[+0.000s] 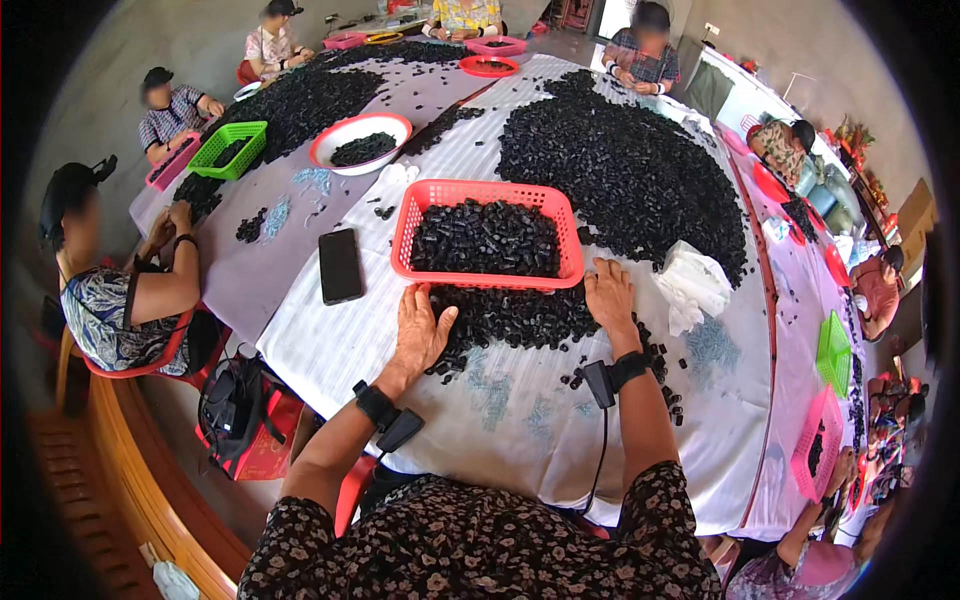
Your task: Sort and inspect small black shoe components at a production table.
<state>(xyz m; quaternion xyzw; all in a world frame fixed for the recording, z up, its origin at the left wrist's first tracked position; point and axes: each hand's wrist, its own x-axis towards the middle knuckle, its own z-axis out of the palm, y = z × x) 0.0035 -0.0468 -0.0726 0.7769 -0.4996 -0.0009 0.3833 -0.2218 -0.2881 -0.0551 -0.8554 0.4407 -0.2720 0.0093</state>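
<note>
A coral-pink plastic basket (pixel 487 281) full of small black cylindrical pieces (pixel 485 235) stands on the table in front of me. My left hand (pixel 420 330) lies by its near left corner, thumb spread from the fingers, fingertips at or just under the rim. By the near right corner is my right hand (pixel 611 295), its fingers stretched out flat. Neither hand visibly grips anything, and whether the fingertips touch the basket I cannot tell. Between my hands, a loose heap of the same black pieces (pixel 525 318) spreads on the white cloth.
A big pile of black pieces (pixel 610 150) covers the far right. A black phone (pixel 341 267) lies left of the basket, beyond it a red-rimmed white bowl (pixel 361 143). Crumpled white plastic (pixel 692 283) and pale blue bits (pixel 712 345) lie rightward. Several people sit around.
</note>
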